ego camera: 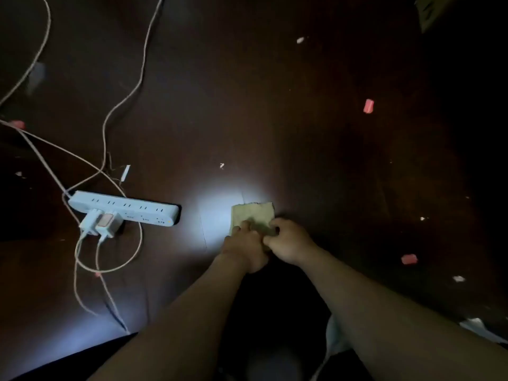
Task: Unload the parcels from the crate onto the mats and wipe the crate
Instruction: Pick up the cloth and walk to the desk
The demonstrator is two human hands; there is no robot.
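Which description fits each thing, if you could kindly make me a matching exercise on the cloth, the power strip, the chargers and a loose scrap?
Things:
1. cloth
2. power strip
3. chargers
4. scrap

Descriptions:
A. pink, lying loose
B. plugged into the strip
C. gripped by the left hand and right hand
D. long, with a row of sockets

Pairs: 1-C, 2-D, 3-B, 4-A
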